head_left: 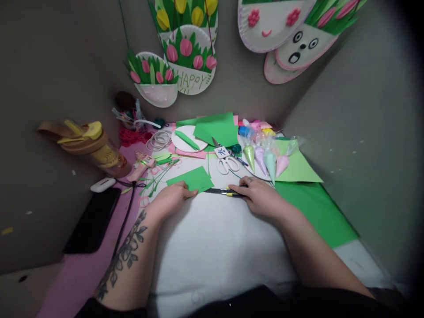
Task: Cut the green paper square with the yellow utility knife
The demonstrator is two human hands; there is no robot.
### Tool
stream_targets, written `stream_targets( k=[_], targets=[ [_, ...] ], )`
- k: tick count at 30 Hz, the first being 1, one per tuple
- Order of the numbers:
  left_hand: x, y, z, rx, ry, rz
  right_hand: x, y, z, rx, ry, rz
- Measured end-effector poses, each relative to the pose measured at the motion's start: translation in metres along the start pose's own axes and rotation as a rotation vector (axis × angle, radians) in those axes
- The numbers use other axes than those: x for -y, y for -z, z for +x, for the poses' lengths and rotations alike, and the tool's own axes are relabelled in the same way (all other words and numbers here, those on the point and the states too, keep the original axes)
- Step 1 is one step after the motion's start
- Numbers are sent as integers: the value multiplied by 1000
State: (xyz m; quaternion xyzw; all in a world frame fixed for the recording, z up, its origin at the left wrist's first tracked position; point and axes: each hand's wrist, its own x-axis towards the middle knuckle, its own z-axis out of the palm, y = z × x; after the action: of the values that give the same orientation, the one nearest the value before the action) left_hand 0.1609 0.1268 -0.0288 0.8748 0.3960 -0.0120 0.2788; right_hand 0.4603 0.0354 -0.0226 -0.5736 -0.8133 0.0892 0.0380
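My left hand pinches the lower edge of a small green paper piece over the white work surface. In my right hand is a pair of black-and-yellow scissors, its dark blades pointing left toward the paper's lower right corner. Whether the blades touch the paper, I cannot tell. Just beyond the hands lies a second pair of scissors with white handles. Green paper scraps are scattered left of the held piece.
Behind stand a paper plate, green sheets and bags of coloured clay. At left are a phone, a white case, a glue gun with its cord and a tumbler. Plate crafts hang on the wall.
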Motion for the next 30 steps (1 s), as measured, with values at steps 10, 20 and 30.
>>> stream_targets(
  k=[10,20,30],
  targets=[
    [-2,0,0,-11,26,-19,4,1,-2,-7,23,7],
    [-14,4,-3,-108,71,22,5,1,-3,-18,14,5],
    [-21,-11,7,-185,142,-174,-6,0,0,-68,-22,-31]
  ],
)
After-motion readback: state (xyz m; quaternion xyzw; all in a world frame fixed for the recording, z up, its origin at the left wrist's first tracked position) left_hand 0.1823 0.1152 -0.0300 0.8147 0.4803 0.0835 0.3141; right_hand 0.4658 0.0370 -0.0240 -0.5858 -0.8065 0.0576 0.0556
